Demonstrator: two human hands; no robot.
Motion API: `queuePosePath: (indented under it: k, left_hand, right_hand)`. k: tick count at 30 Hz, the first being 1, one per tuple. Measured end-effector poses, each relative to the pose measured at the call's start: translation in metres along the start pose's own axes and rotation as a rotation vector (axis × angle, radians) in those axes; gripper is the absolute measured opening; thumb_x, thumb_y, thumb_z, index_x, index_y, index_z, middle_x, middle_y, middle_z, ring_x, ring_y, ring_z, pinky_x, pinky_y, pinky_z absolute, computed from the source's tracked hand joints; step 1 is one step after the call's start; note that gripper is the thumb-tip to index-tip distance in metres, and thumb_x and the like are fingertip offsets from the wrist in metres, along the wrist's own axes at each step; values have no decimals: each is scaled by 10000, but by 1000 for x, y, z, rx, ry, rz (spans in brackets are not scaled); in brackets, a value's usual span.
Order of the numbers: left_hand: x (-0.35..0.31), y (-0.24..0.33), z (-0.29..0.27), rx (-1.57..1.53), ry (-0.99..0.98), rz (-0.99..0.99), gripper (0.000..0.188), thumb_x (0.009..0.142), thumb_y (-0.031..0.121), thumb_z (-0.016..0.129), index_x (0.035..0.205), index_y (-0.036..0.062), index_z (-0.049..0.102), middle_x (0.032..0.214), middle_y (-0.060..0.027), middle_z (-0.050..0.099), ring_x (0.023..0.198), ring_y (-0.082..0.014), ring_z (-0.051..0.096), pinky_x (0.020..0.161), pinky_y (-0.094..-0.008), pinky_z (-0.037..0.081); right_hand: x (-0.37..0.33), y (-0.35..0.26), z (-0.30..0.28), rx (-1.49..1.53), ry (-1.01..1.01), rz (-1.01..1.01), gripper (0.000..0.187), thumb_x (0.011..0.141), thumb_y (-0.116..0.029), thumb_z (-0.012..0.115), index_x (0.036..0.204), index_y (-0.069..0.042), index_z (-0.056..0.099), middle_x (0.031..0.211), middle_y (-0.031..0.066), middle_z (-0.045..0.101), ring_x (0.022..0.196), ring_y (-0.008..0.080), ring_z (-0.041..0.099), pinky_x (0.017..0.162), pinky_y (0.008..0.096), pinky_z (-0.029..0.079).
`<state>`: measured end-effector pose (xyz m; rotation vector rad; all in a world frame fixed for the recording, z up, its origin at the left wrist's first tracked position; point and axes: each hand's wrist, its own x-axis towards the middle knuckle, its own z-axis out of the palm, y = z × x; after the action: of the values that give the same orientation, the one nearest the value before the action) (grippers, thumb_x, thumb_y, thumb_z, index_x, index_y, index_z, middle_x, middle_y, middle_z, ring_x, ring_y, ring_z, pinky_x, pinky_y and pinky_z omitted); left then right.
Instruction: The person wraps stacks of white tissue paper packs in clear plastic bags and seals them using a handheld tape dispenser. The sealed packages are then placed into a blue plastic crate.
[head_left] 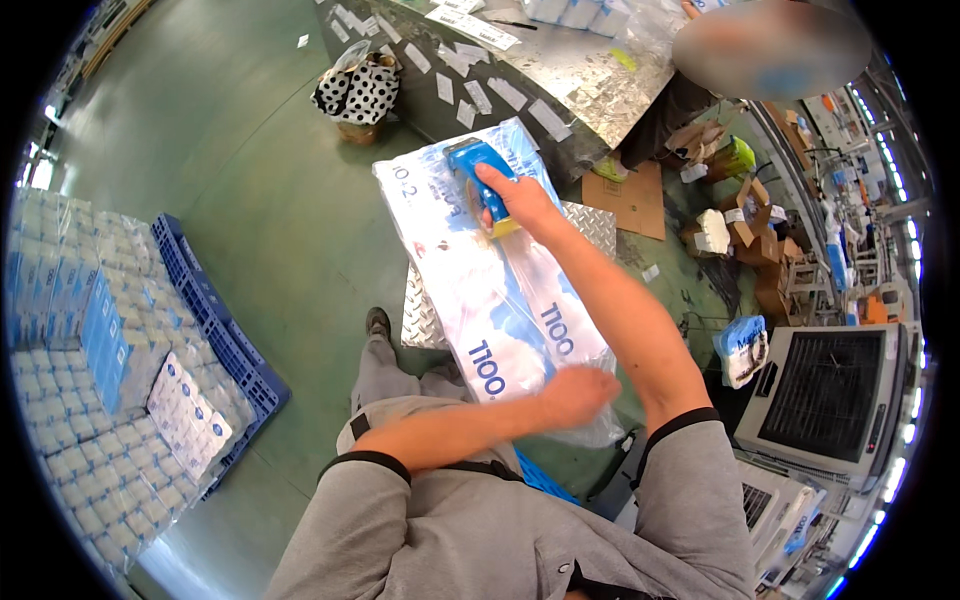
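Observation:
A large white-and-blue pack wrapped in clear plastic [450, 270] lies in front of me on a diamond-plate metal stand [422, 310]. My right hand [515, 200] is closed around a blue tape dispenser [478, 165] over the far part of the pack. Yellowish tape shows at the dispenser's lower end. Across my body reaches my left hand [582, 396], at the pack's near right corner beside loose plastic film [595, 430]. Motion smears that hand, so its fingers and anything in them are unclear.
On the left, a blue pallet [225, 330] bears stacked wrapped packs [95, 400]. A metal-topped table [610, 90] stands ahead, with another person [690, 85] beside it. A polka-dot bag [360, 92] tops a bin. Cardboard boxes [760, 235] and a large grilled machine [825, 395] are at right.

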<state>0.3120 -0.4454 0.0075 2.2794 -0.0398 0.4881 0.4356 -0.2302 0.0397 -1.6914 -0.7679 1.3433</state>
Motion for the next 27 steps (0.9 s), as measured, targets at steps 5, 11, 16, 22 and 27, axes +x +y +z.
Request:
queuePosePath:
  k: [5,11,16,22,27]
  left_hand:
    - [-11,31,-7,-208,96,-50,147,767,95,623,873,102,521,823,-72,524,769,-265,589,609,-390,489]
    - [-22,7,-67,-106,235,92,354,762,232,738,1040,79,583,1070,-91,615,981,-289,604,829,-402,489]
    - [-84,-32,-112,207,363,-257,533,743,311,769,1166,45,584,1228,-136,592,1106,-326,574,969,-433,441]
    - [-74,2,-51,153,-35,-292,640,848,420,639,1330,19,514,1449,-208,411,1375,-347,364,1137,-486,291]
    - [-57,80,22,-171,-250,-194,776,953,566,444,1434,-30,322,1513,-262,283,1399,-425,279,1150,-448,262]
  right_hand:
    - [-9,-14,6,-47,-9,2,531,875,-522,639,742,-8,660,665,97,676,584,176,637,607,290,513]
    - [-10,-14,5,17,1,-5,517,860,-521,657,750,-16,667,654,91,672,572,168,635,605,276,508]
    - [-4,-2,8,15,-5,-64,503,864,-521,663,768,-28,638,632,91,649,555,171,629,589,274,504]
    - [-15,-12,3,3,20,-18,486,866,-502,653,776,-25,677,676,97,682,589,173,639,603,281,507]
    - [-18,-12,12,-18,-3,-38,509,864,-514,648,766,-14,667,654,88,668,581,167,632,599,279,500]
